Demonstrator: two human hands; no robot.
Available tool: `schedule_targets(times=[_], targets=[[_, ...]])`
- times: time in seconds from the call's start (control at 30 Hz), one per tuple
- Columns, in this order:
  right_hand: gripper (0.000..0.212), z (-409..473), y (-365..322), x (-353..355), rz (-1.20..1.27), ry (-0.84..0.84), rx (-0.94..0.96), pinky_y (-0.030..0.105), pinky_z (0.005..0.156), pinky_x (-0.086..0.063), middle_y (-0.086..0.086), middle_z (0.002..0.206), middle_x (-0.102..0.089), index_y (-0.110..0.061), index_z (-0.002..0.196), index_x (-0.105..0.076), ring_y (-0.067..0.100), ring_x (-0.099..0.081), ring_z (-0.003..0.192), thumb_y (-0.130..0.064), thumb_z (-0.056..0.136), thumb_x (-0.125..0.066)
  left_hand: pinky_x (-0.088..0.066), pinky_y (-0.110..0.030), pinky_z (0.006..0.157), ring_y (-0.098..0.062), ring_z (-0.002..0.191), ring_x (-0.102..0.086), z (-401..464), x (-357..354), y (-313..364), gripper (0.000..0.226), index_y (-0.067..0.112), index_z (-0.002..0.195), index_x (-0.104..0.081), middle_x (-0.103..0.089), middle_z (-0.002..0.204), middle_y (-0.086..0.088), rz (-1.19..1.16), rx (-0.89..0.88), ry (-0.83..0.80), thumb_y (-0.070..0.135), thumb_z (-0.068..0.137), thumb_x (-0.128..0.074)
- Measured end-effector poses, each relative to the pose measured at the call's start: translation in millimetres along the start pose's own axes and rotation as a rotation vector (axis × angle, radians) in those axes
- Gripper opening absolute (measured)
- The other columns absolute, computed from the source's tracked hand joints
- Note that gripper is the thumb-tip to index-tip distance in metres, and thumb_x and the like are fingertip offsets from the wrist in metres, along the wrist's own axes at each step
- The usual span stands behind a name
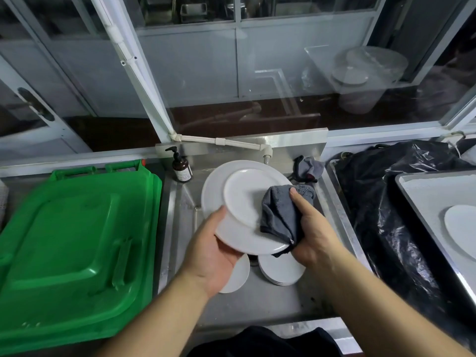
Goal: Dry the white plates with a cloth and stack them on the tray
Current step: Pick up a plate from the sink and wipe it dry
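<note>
**Plate wiped above the sink**

A white plate (242, 202) is held tilted above the steel sink (270, 302). The left hand (216, 253) grips its lower rim; the right hand (313, 233) clutches a grey cloth (280, 215) against its face. More plates (280, 270) lie in the sink; the tray (422, 191) at right carries one plate (461, 228).

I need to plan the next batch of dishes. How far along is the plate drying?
Done: one white plate lies on the tray. In hand: the left hand holds a plate while the right hand presses the grey cloth to it. Left: more plates wait in the sink.
</note>
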State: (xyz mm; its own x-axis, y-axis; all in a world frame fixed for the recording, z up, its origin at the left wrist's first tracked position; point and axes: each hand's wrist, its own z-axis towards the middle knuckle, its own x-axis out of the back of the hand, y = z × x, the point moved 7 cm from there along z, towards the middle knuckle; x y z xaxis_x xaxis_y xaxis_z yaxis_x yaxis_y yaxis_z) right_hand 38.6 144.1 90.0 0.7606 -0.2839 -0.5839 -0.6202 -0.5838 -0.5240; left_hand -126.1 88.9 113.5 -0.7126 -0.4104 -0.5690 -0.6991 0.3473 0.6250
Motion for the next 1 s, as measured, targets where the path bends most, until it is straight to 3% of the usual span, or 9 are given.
schedule_targets(times=[0.07,0.2,0.3,0.43,0.5,0.67,0.8,0.9,1.0], targets=[[0.049,-1,-13,2,-0.074,-0.066,-0.010,0.048,0.073,-0.066,0.018,0.115,-0.080,-0.005,0.123,-0.075,0.033,-0.080,0.093,-0.034,0.084,-0.080,-0.058,-0.046,0.096,-0.031,0.121,-0.072,5,9,18,0.056,0.019,0.133,-0.073,-0.075,0.131,-0.013,0.074,-0.009,0.001,0.048,0.086,-0.067],[0.033,-1,-37,-2,-0.253,-0.159,0.014,0.042,0.068,-0.066,0.021,0.106,-0.079,-0.005,0.108,-0.079,0.033,-0.080,0.084,-0.026,0.082,-0.081,-0.063,-0.037,0.083,-0.029,0.119,-0.073,5,13,42,0.040,0.027,0.124,-0.079,-0.075,0.129,-0.014,0.286,0.038,-0.115,0.049,0.096,-0.061],[0.027,0,-44,-6,-0.282,-0.162,0.032,0.041,0.065,-0.065,0.020,0.099,-0.079,-0.007,0.097,-0.082,0.032,-0.080,0.078,-0.026,0.077,-0.085,-0.064,-0.037,0.080,-0.030,0.117,-0.074,2,11,45,0.039,0.024,0.122,-0.080,-0.075,0.129,-0.016,0.266,0.032,-0.160,0.043,0.092,-0.063],[0.050,4,-39,0,-0.282,-0.059,0.074,0.042,0.066,-0.065,0.020,0.105,-0.081,-0.007,0.116,-0.076,0.033,-0.081,0.082,-0.030,0.074,-0.089,-0.064,-0.038,0.074,-0.033,0.109,-0.077,-1,7,45,0.032,0.017,0.118,-0.080,-0.077,0.122,-0.019,0.265,-0.104,-0.060,0.035,0.093,-0.072],[0.051,5,-33,7,-0.241,-0.011,0.077,0.045,0.069,-0.065,0.020,0.110,-0.081,-0.007,0.119,-0.077,0.035,-0.081,0.087,-0.033,0.078,-0.090,-0.064,-0.036,0.072,-0.032,0.106,-0.077,-5,8,40,0.041,0.013,0.123,-0.076,-0.078,0.118,-0.017,0.244,-0.157,0.000,0.037,0.089,-0.072],[0.059,3,0,13,-0.077,0.122,0.070,0.060,0.082,-0.064,0.016,0.114,-0.081,-0.012,0.128,-0.075,0.038,-0.080,0.097,-0.046,0.081,-0.087,-0.064,-0.031,0.070,-0.018,0.098,-0.079,-11,-9,16,0.019,0.029,0.120,-0.070,-0.082,0.111,-0.001,0.193,-0.251,0.072,0.031,0.107,-0.057],[0.059,1,23,9,-0.034,0.153,-0.003,0.055,0.067,-0.057,0.017,0.112,-0.081,-0.016,0.130,-0.072,0.041,-0.079,0.077,-0.059,0.089,-0.077,-0.065,-0.035,0.074,-0.022,0.102,-0.079,-13,-25,2,0.023,0.029,0.114,-0.077,-0.081,0.115,-0.005,0.109,-0.243,0.036,0.026,0.108,-0.055],[0.054,0,9,17,-0.073,0.164,0.018,0.056,0.059,-0.061,0.015,0.112,-0.081,-0.014,0.127,-0.075,0.038,-0.080,0.080,-0.054,0.091,-0.078,-0.065,-0.041,0.079,-0.023,0.103,-0.078,-14,-19,7,0.021,0.027,0.104,-0.083,-0.079,0.118,-0.011,0.163,-0.199,-0.048,0.024,0.095,-0.064],[0.045,1,-10,25,-0.163,0.237,0.136,0.068,0.087,-0.061,0.013,0.106,-0.083,-0.013,0.125,-0.072,0.037,-0.080,0.095,-0.043,0.093,-0.081,-0.065,-0.043,0.080,-0.027,0.105,-0.077,-13,-12,10,0.023,0.022,0.104,-0.083,-0.077,0.122,-0.014,0.198,-0.151,-0.129,0.020,0.087,-0.067]])
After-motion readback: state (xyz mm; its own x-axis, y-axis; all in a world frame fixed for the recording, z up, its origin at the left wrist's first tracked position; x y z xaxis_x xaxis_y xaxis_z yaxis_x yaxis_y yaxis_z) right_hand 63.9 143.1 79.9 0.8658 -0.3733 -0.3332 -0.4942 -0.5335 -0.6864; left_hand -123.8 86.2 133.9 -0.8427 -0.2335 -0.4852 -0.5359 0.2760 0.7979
